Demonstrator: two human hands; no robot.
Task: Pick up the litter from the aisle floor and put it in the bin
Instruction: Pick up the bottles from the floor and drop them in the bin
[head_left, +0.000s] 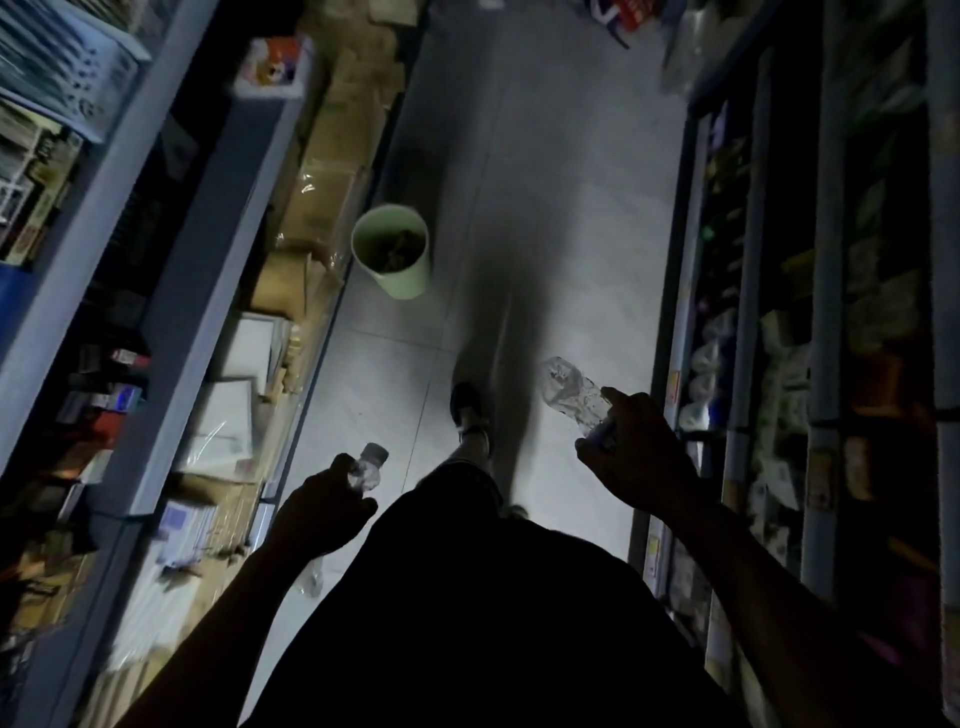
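A pale green round bin (402, 280) stands on the aisle floor ahead, left of centre, with dark litter inside it. My left hand (317, 512) grips a small clear plastic bottle (368, 465) whose cap end sticks up past my fingers. My right hand (631, 457) holds a crumpled clear plastic bottle (569, 392) that points up and to the left. Both hands are well short of the bin, at waist height above the floor.
Shelving with boxes and packets (311, 171) lines the left side of the narrow aisle. More shelves (779, 338) run along the right. My shoe (467, 408) is forward on the grey tiled floor (571, 208). Packages (623, 15) lie at the aisle's far end.
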